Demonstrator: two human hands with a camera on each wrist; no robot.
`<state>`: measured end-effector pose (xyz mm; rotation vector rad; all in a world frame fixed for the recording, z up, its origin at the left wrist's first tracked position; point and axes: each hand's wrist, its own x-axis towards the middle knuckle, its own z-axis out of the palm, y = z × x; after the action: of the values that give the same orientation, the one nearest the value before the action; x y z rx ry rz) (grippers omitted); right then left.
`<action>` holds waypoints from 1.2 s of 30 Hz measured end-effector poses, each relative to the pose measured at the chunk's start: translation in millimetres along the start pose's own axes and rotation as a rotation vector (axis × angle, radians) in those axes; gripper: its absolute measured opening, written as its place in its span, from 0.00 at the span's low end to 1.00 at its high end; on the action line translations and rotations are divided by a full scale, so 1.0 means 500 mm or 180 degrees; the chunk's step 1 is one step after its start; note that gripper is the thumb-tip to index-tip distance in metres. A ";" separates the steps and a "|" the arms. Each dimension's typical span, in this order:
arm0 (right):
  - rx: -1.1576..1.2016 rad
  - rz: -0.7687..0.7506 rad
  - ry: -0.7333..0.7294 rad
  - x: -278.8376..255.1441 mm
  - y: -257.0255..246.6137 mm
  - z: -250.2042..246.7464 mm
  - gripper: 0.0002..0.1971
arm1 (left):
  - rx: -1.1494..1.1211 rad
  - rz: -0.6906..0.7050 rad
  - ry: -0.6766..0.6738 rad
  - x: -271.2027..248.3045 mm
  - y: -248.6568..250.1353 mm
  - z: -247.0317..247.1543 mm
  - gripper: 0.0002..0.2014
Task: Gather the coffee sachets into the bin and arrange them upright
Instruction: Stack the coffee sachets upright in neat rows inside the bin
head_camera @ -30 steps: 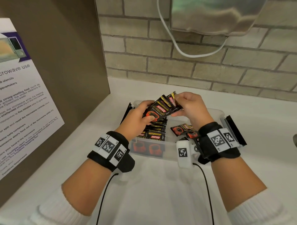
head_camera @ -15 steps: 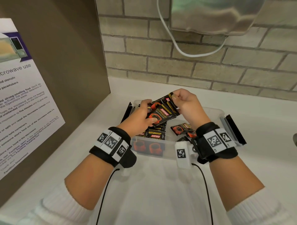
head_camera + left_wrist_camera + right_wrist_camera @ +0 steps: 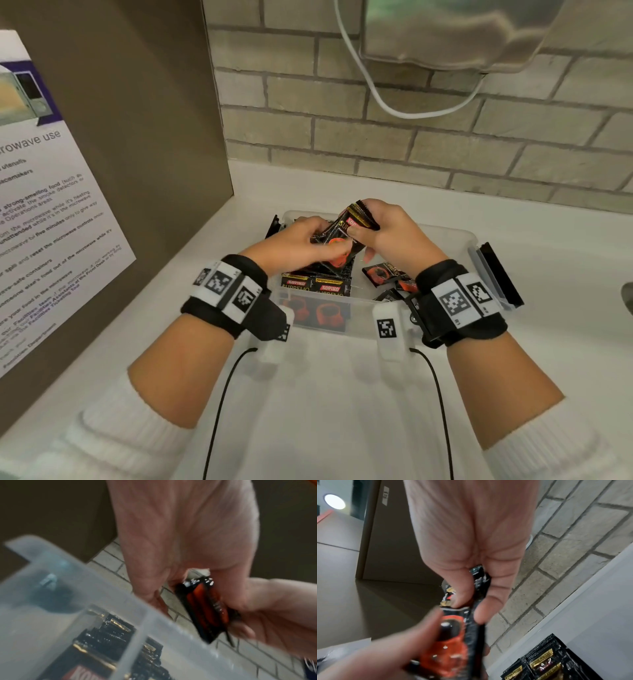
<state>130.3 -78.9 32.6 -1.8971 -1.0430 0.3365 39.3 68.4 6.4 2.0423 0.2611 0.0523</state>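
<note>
Both my hands hold one bundle of black-and-orange coffee sachets (image 3: pixel 346 236) just above the clear plastic bin (image 3: pixel 448 236). My left hand (image 3: pixel 327 247) grips the bundle's lower end, and my right hand (image 3: pixel 359 236) pinches its top between thumb and fingers. The right wrist view shows that pinch on the sachets (image 3: pixel 480 588); the left wrist view shows the bundle (image 3: pixel 205 608) edge-on. Several sachets (image 3: pixel 317 289) stand upright at the bin's front left. A few loose sachets (image 3: pixel 382 274) lie flat on the right side.
A brown panel carrying a microwave notice (image 3: pixel 51 219) stands close on the left. The brick wall (image 3: pixel 411 144) rises behind the bin, with a white cable (image 3: pixel 394 106) and a metal dispenser (image 3: pixel 462 34) above. Black latches (image 3: pixel 500 274) stick out from the bin's ends.
The bundle has turned from lying slantwise to nearly upright and dropped a little toward the bin. My hands have closed in together around it.
</note>
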 end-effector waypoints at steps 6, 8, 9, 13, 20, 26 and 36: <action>0.0175 -0.0201 -0.0200 0.010 -0.016 0.004 0.15 | -0.1876 -0.0313 -0.0829 -0.014 0.045 0.004 0.35; -0.0151 -0.0316 0.0054 0.010 -0.026 0.006 0.22 | -0.2260 -0.0321 -0.0654 -0.011 0.047 0.010 0.28; -0.0313 -0.0346 0.0154 0.006 -0.029 0.003 0.26 | -0.2511 -0.0380 -0.0493 -0.011 0.048 0.008 0.27; -0.0753 -0.0292 -0.0575 -0.012 -0.039 0.000 0.57 | -0.2715 -0.0409 -0.0393 -0.005 0.044 0.005 0.36; -0.1425 -0.0407 -0.0325 -0.002 -0.044 0.019 0.64 | -0.2351 -0.0304 -0.0268 -0.011 0.065 0.024 0.25; -0.1639 -0.0537 -0.0021 0.003 -0.048 0.039 0.54 | -0.2103 -0.0227 -0.0293 -0.010 0.057 0.020 0.33; 0.0172 -0.0156 -0.0628 -0.013 -0.014 -0.018 0.14 | -0.1301 -0.0156 -0.0988 -0.005 0.034 0.000 0.11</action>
<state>128.0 -87.6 42.1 -1.8139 -1.1964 0.5265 39.4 60.3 21.5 1.6088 0.0946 -0.2238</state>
